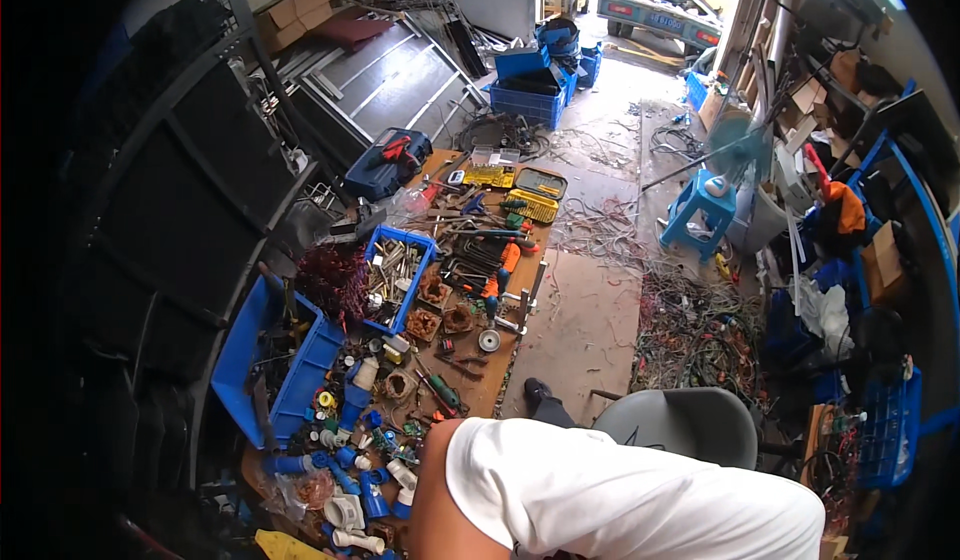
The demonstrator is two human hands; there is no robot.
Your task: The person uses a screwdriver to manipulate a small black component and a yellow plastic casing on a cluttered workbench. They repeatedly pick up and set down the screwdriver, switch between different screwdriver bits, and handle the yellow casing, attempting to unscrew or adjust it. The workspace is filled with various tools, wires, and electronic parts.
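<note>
Neither of my hands shows in the head view. An arm in a short white sleeve (600, 480) crosses the lower part. Its bare skin (440, 495) runs down out of the lower edge, so the hand is hidden. Beside this arm, blue and white plastic pipe fittings (372, 495) lie heaped on the wooden workbench (497, 365). A green-handled tool (444, 391) rests a little farther off. Farther along lie an orange-and-blue power tool (503, 270), a row of dark hex keys (478, 260) and an open yellow case (535, 200).
Blue bins (305, 385) and a blue tray of metal parts (398, 280) line the bench's left. A grey chair (690, 425), a blue stool (703, 210), a fan (738, 143) and tangled wires (700, 335) stand right. A truck (660, 20) is outside the doorway.
</note>
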